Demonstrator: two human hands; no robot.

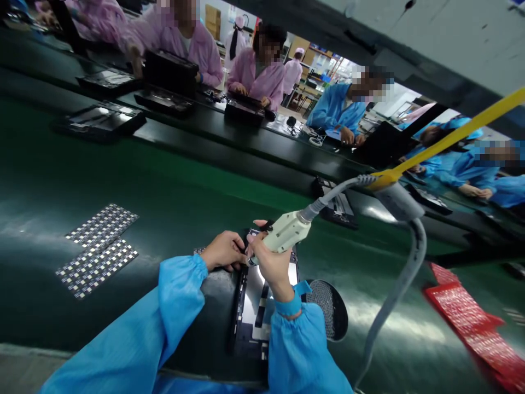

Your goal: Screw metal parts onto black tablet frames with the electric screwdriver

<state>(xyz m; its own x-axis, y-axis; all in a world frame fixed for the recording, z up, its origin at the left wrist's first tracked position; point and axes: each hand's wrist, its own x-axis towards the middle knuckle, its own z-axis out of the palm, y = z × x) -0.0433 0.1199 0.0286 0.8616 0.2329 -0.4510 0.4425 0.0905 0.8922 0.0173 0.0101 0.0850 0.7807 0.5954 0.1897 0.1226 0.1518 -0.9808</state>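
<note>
My right hand (270, 262) is wrapped round a cream-coloured electric screwdriver (289, 231), tilted, with a grey cable at its back end. Its metal tip end is by my left fingers, over the upper left of a flat dark-framed device panel (252, 306) with a silvery inner surface. My left hand (224, 250) is closed at the panel's left edge, fingertips pressed together close to the tip. Whatever lies between those fingertips is hidden. Right of the panel, partly behind my right sleeve, is a round black dish (339, 312) of small metallic pieces, probably screws.
Two sheets (98, 268) with rows of small pale pieces lie at left. Red sheets (463, 312) lie at right. A yellow strap (463, 128) and hanging grey cable (404, 295) cross the right side. Co-workers (258, 71) sit beyond the conveyor with more dark panels (100, 120).
</note>
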